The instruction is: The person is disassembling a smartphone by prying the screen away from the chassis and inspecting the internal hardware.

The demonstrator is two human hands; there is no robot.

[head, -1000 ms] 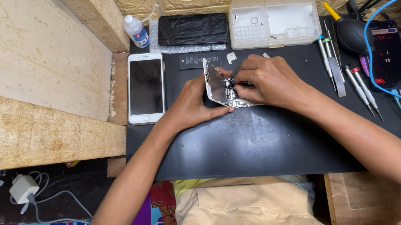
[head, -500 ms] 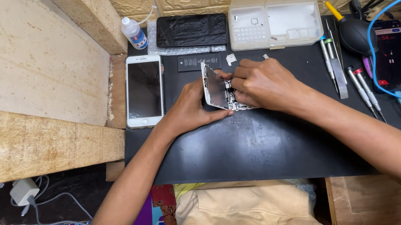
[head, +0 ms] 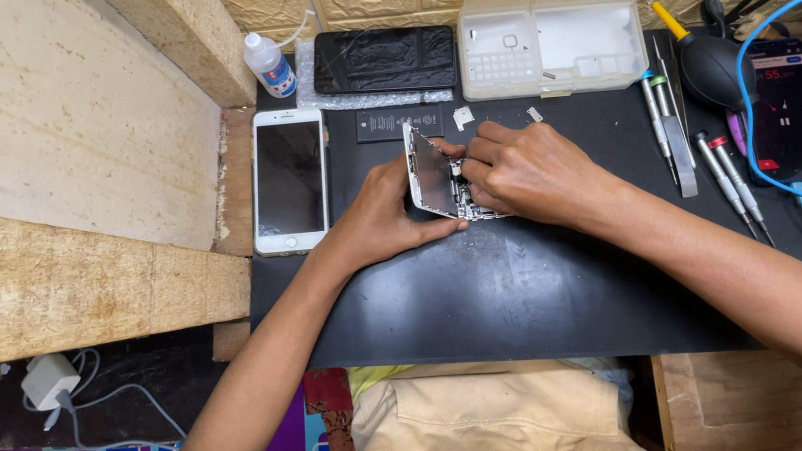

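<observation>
An opened white phone (head: 438,179) lies on the black work mat (head: 529,291), its screen panel lifted upright along the left side. My left hand (head: 382,214) holds that lifted panel from the left and below. My right hand (head: 527,169) rests over the phone's body with fingers curled down at its inner parts; whether it holds a small tool is hidden.
A whole white phone (head: 289,176) lies left of the mat. Behind are a black screen panel (head: 385,58), a small bottle (head: 269,65), a white parts box (head: 552,47). Screwdrivers and tweezers (head: 705,155), a black air blower (head: 710,69) and a lit phone (head: 787,106) lie right.
The view has shifted slightly. Both hands stay on the opened phone, and the lifted panel stands a little more upright.
</observation>
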